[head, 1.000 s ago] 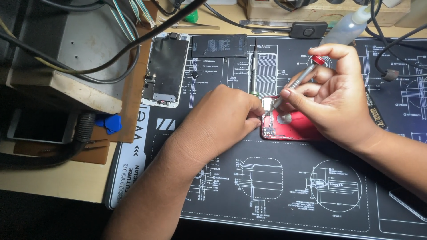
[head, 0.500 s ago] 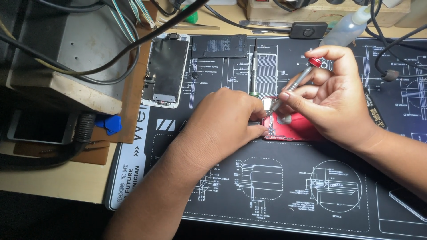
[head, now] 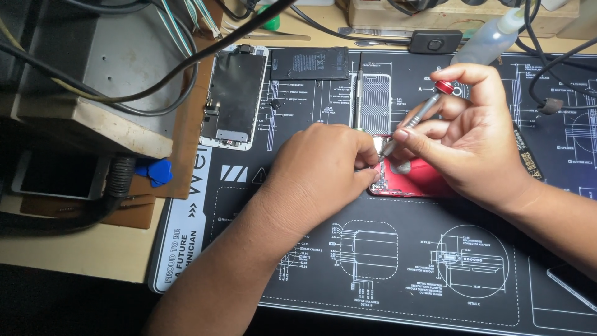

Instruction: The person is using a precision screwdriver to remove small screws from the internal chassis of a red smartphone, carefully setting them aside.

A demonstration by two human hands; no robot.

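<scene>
Your left hand (head: pixel 323 171) lay curled over the near end of the red phone body (head: pixel 418 180), fingertips pinched against its edge to steady it; whether they clasped some small part there could not be told. Your right hand (head: pixel 469 140) was clenched around a slim screwdriver (head: pixel 415 121) with a red cap, held tilted, its tip down on the phone's upper corner right beside your left fingertips. The phone rested on the black repair mat (head: pixel 398 267) printed with white diagrams, which covered the counter (head: pixel 81 249). On the mat beyond your left hand lay a detached screen assembly (head: pixel 234 96), face down, with a black battery (head: pixel 309 63) beside it and a second screwdriver (head: pixel 359 93) just next to that. A blue pick (head: pixel 155 171) sat near the mat's left edge, and a clear squeeze bottle (head: pixel 491 40) stood behind your right hand.
</scene>
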